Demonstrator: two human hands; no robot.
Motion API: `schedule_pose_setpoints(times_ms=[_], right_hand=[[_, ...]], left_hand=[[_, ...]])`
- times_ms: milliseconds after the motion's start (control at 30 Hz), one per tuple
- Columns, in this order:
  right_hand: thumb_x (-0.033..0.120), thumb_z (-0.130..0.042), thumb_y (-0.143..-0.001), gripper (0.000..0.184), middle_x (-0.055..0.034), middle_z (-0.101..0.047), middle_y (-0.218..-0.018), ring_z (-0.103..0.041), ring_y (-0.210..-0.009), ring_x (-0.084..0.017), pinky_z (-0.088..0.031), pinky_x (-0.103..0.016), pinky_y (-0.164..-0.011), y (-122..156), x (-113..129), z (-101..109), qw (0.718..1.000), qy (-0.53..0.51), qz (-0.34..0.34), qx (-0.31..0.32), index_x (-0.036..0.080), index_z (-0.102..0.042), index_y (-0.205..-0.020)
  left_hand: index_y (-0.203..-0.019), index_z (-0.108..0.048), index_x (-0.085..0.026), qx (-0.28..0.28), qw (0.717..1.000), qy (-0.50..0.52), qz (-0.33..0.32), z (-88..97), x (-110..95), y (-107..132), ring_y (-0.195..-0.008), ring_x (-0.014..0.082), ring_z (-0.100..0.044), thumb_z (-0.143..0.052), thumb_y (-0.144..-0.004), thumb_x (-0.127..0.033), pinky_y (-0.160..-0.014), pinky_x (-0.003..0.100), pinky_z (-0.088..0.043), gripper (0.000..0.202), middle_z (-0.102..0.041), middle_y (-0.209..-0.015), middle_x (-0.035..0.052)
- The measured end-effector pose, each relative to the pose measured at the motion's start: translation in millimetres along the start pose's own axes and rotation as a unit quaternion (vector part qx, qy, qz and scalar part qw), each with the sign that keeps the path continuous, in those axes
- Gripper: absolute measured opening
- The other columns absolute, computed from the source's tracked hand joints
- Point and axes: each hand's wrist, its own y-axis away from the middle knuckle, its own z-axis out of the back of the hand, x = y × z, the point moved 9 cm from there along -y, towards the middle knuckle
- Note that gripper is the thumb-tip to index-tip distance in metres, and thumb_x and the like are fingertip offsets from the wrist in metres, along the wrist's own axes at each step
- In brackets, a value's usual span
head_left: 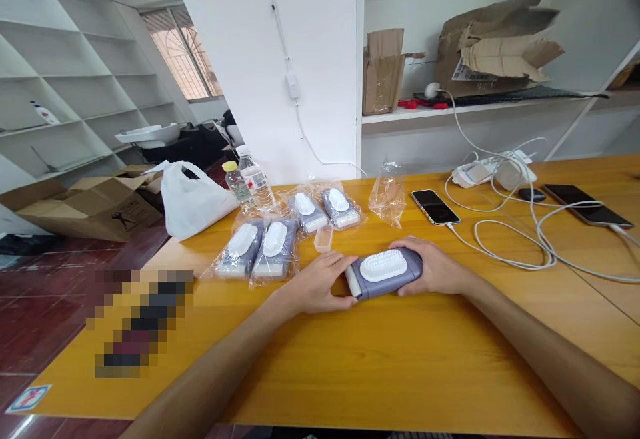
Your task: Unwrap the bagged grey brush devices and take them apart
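Observation:
Between my two hands is a purple-grey brush (pixel 385 269), a block-shaped body with an oval pad of white bristles facing up. My left hand (pixel 320 286) pinches its left end, thumb and fingers on either side of the cream-coloured end piece (pixel 353 282). The right end sits in the grip of my right hand (pixel 437 267). Just beyond my left hand lies a small clear plastic cup or cap (pixel 324 239). Similar brushes in clear bags rest farther back, among them a left one (pixel 240 249), its neighbour (pixel 274 249) and one at the rear (pixel 341 209).
A white plastic bag (pixel 193 199) and two bottles (pixel 256 179) stand at the back left of the wooden table (pixel 380 372). An open clear bag (pixel 389 196), a phone on a cable (pixel 435 207), a power strip (pixel 493 169) and a second dark device (pixel 585 204) lie rightward.

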Motion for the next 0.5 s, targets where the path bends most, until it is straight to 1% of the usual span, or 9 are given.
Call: schedule_pose_setpoints(times_ms=[100,167,367,500], right_hand=[[0.053,-0.1,-0.056,0.088,-0.0123,-0.071,-0.131,-0.067,-0.12,-0.037,-0.051,-0.054,-0.108,0,-2,2,1.0,-0.002,-0.01,-0.009,0.024,-0.065,-0.132],[0.053,-0.099,-0.056,0.087,-0.0123,-0.071,-0.131,-0.067,-0.119,-0.037,-0.052,-0.053,-0.107,-1,-2,2,1.0,-0.008,-0.01,-0.008,0.024,-0.066,-0.131],[0.054,-0.098,-0.059,0.082,-0.011,-0.073,-0.13,-0.069,-0.118,-0.035,-0.054,-0.05,-0.105,0,-1,6,1.0,-0.01,-0.009,-0.01,0.025,-0.068,-0.129],[0.055,-0.098,-0.059,0.082,-0.0119,-0.073,-0.13,-0.069,-0.118,-0.036,-0.054,-0.051,-0.105,0,-2,6,1.0,-0.009,-0.011,-0.01,0.024,-0.067,-0.129]], left_hand=[[-0.159,-0.045,-0.019,-0.019,1.0,0.011,0.013,-1.1,1,0,-0.135,0.0349,-0.06,-0.077,-0.086,-0.039,-0.118,0.05,-0.049,0.082,-0.061,-0.147,0.0178],[-0.161,-0.043,-0.019,-0.023,0.999,0.013,0.018,-2.3,2,1,-0.137,0.0354,-0.059,-0.076,-0.087,-0.039,-0.12,0.051,-0.048,0.083,-0.06,-0.149,0.0184],[-0.165,-0.038,-0.02,-0.018,1.0,0.017,0.005,-4.4,4,4,-0.145,0.0367,-0.055,-0.068,-0.098,-0.051,-0.123,0.056,-0.044,0.08,-0.055,-0.158,0.0202],[-0.164,-0.042,-0.02,-0.024,0.999,0.043,0.017,-3.3,11,2,-0.148,0.0354,-0.053,-0.064,-0.102,-0.053,-0.125,0.055,-0.042,0.073,-0.054,-0.161,0.0189]])
